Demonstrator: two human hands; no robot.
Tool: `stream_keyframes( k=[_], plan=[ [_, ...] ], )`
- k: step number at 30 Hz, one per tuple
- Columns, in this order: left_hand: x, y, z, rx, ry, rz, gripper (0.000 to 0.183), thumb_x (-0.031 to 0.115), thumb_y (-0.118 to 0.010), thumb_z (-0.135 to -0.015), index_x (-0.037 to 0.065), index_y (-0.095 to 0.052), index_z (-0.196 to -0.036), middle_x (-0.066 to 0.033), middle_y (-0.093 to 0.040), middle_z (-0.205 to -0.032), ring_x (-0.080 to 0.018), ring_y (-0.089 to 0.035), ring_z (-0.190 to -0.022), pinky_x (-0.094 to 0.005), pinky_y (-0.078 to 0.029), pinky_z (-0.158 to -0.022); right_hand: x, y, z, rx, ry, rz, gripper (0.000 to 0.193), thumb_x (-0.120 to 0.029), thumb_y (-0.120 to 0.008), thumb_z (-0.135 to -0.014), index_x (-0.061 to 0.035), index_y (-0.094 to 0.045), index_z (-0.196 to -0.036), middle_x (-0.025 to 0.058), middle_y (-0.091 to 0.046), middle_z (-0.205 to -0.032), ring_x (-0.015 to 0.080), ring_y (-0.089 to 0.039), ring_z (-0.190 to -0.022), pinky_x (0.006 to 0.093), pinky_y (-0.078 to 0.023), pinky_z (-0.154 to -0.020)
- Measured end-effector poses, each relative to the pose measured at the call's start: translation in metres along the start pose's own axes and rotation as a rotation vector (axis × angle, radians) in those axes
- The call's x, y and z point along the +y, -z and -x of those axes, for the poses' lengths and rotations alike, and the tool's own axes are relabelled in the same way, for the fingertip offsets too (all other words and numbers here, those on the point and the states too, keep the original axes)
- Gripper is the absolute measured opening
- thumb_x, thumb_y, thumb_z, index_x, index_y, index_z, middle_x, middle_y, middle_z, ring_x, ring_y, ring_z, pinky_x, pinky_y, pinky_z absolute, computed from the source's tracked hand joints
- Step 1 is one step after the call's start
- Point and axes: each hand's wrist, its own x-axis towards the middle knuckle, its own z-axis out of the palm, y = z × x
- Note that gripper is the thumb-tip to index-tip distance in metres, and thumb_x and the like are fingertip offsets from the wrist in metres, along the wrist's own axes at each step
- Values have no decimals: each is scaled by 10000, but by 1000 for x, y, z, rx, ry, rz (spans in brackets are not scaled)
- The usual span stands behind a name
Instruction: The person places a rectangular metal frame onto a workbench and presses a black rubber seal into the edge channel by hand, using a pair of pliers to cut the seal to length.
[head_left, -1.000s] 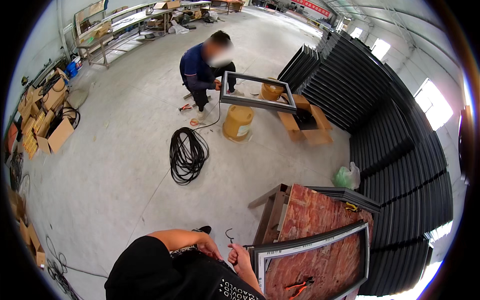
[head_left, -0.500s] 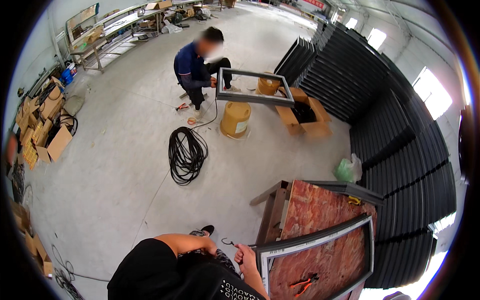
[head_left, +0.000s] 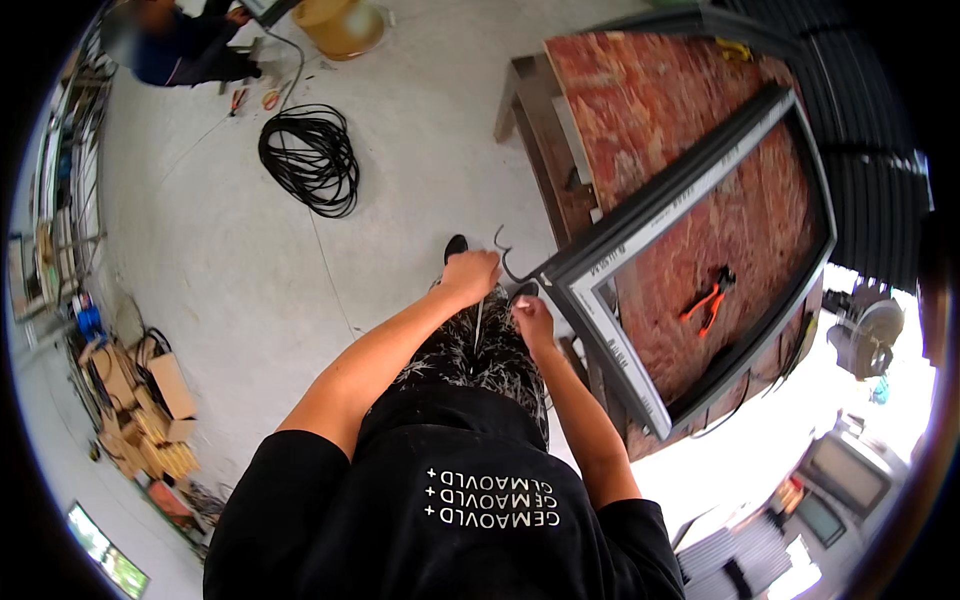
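Note:
My left hand (head_left: 470,275) is closed around a thin black cord or gasket strip (head_left: 506,262) that curls up just beyond the fingers. My right hand (head_left: 532,318) pinches the same strip at the near corner of a dark grey window frame (head_left: 700,180). The frame lies tilted on a reddish board worktable (head_left: 640,90). Both hands sit close together at that corner, above my patterned trousers and black shoe.
Orange-handled pliers (head_left: 705,302) lie on the board inside the frame. A coil of black cable (head_left: 310,160) rests on the concrete floor, with a yellowish bucket (head_left: 340,22) and another crouching person (head_left: 185,48) beyond. Cardboard boxes (head_left: 150,410) pile at the left. Dark profiles are stacked at the right.
The view has tipped sharply down toward my hands and the frame corner. Both hands now appear raised to the frame corner, gripping the black strip.

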Motion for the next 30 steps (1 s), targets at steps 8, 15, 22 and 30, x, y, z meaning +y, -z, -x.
stream_keyframes(
  k=[8, 15, 22, 30],
  plan=[
    [30, -7, -49, -230, -55, 520, 254, 227, -594, -926, 6, -671, -1023, -147, -685, -934, -249, -647, -842, -365, -503, -736, 37, -37, -43, 88, 128, -68, 419, -337, -741, -796, -21, -638, -1050, 123, -639, -1046, 182, -605, -929, 334, -459, -779],
    [33, -13, -47, -289, 119, 580, 208, 204, -631, -908, 8, -701, -918, -28, -691, -747, -101, -565, -646, -265, -454, -612, -14, -27, 39, -16, 31, -169, 315, -325, -693, -857, -16, -633, -868, 66, -596, -656, 182, -562, -630, 326, -443, -631],
    [37, -14, -48, -310, 293, 753, 228, 236, -625, -919, 24, -708, -940, -7, -636, -748, -79, -518, -651, -261, -432, -614, -77, 113, 167, -19, 118, 210, 300, -141, -706, -850, 1, -616, -1099, 33, -510, -568, 106, -462, -505, 289, -368, -477],
    [50, -16, -48, -151, 269, 610, 259, 245, -636, -908, -2, -690, -965, -31, -642, -812, -140, -555, -775, -313, -450, -712, -117, 177, 198, 221, 404, 424, 247, -69, -695, -811, -68, -653, -1054, 121, -620, -780, 284, -599, -616, 358, -479, -584]
  ],
)
